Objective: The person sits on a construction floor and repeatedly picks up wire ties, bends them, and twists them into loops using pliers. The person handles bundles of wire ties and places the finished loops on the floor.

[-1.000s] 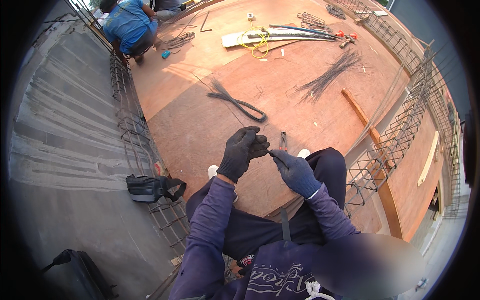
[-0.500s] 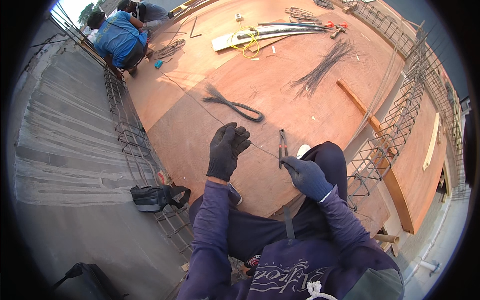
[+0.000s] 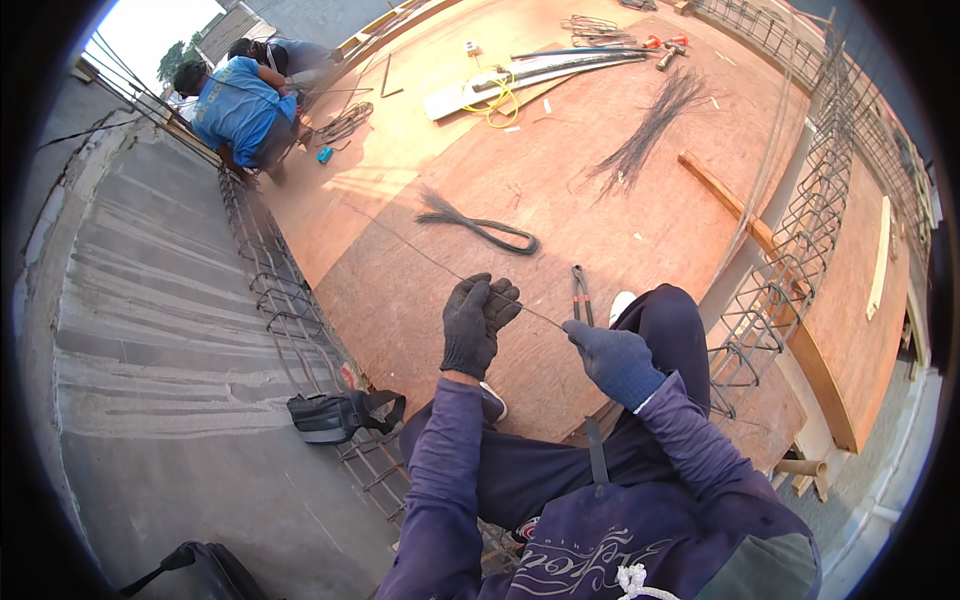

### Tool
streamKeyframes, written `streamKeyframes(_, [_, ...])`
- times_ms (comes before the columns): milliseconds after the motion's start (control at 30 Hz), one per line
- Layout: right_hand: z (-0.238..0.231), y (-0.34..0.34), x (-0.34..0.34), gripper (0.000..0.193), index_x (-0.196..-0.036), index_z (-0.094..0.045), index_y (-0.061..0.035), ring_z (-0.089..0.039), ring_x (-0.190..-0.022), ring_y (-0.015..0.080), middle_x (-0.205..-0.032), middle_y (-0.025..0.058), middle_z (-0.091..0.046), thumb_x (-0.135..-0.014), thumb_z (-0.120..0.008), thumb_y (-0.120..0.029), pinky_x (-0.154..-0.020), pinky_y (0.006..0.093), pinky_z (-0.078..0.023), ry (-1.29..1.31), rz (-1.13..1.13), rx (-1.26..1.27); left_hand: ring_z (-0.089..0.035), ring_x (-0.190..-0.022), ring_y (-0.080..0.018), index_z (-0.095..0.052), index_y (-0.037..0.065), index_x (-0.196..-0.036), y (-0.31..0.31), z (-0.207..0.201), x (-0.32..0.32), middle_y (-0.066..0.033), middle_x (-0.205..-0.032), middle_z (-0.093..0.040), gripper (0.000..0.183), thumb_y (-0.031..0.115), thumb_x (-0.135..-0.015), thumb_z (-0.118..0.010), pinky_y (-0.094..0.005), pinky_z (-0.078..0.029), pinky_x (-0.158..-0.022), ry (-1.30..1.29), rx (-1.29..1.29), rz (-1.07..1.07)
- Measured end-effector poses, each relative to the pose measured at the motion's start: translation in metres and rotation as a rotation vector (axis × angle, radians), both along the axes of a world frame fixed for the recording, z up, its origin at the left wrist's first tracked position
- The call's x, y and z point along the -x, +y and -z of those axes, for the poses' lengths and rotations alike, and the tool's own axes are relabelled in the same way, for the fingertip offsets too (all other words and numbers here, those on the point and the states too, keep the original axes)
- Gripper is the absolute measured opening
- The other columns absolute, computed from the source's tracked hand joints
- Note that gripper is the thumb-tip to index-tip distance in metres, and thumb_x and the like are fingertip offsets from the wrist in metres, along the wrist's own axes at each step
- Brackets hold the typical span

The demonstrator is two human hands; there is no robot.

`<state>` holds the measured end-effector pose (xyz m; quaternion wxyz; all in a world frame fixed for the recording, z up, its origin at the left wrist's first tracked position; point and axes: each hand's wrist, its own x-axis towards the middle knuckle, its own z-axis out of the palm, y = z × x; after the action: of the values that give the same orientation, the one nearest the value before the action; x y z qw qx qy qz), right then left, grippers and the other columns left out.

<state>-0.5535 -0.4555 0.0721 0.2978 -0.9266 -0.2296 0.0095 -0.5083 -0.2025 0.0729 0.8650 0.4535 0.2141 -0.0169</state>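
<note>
1 blk bag [image 3: 205,574] cut off @ btm edge; far end of wire [image 3: 541,317] too faint; 2nd co-worker [image 3: 300,56] part-hid.

Plywood flooring [image 3: 385,315] (sunlit at its far end) lies beside streaked grey concrete [image 3: 180,350].

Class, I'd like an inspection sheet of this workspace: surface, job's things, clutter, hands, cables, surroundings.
Surface: brown panels, unevenly lit.
Job's things: long wire; looped bundle and pliers lying ahead.
Clutter: loose wires, hammer, pale board.
Hands: right hand pinches the wire; left hand has fingers partly curled at it, grip unclear.
Cables: yellow cable, loosely coiled across the pale board.
Surroundings: rebar cages along both sides; bag at the left; two people, upper left.
</note>
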Motion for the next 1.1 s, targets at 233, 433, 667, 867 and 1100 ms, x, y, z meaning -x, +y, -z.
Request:
streamKeyframes(233, [-0.005,-0.005,0.000,0.036,-0.133,-0.062,-0.0185,-0.070,-0.065,0.0305,-0.075,0.0080,-0.067,-0.098,-0.062,-0.014,-0.054,0.0466,-0.051,-0.025,-0.058,0.110,-0.076,-0.100,-0.0373,-0.052,-0.004,-0.135,0.003,-0.017,-0.003,-0.0266,-0.116,-0.070,0.035,0.017,-0.107,-0.057,-0.0459,-0.068,-0.080,0.041,-0.089,-0.004])
streamKeyframes(433, [-0.007,-0.010,0.003,0.036,-0.133,-0.063,-0.0183,-0.071,-0.066,0.0294,-0.077,0.0080,-0.069,-0.097,-0.063,-0.014,-0.054,0.0450,-0.051,-0.072,-0.059,0.062,-0.076,-0.098,-0.0352,-0.051,-0.002,-0.138,0.012,-0.015,-0.004,-0.0254,-0.114,-0.070,0.035,0.017,-0.109,-0.056,-0.0442,-0.069,-0.078,-0.044,-0.058,0.009])
streamKeyframes(667, [-0.019,-0.002,-0.002,0.029,-0.128,-0.069,-0.0160,-0.073,-0.069,0.0302,-0.083,0.0108,-0.074,-0.099,-0.068,-0.016,-0.058,0.0419,-0.054,-0.004,-0.037,0.074,-0.076,-0.100,-0.0361,-0.049,0.000,-0.140,0.011,-0.002,-0.002,-0.0253,-0.118,-0.068,0.036,0.018,-0.110,-0.056,-0.0442,-0.069,-0.078,-0.034,-0.045,-0.118])
streamKeyframes(867, [-0.019,0.003,-0.009,0.030,-0.130,-0.063,-0.0186,-0.071,-0.066,0.0322,-0.077,0.0101,-0.071,-0.100,-0.062,-0.018,-0.055,0.0453,-0.052,-0.049,-0.039,0.022,-0.074,-0.105,-0.0368,-0.050,0.001,-0.140,0.014,-0.006,-0.004,-0.0249,-0.119,-0.068,0.037,0.018,-0.109,-0.059,-0.0455,-0.068,-0.082,-0.014,0.000,-0.175])
streamKeyframes(1100, [-0.017,0.006,-0.018,0.026,-0.128,-0.068,-0.0175,-0.071,-0.062,0.0320,-0.079,0.0127,-0.073,-0.102,-0.066,-0.023,-0.053,0.0436,-0.052,-0.056,-0.029,0.073,-0.073,-0.109,-0.0335,-0.054,-0.002,-0.137,-0.001,-0.004,0.005,-0.0208,-0.120,-0.070,0.041,0.024,-0.107,-0.064,-0.0452,-0.065,-0.087,-0.038,0.013,0.191])
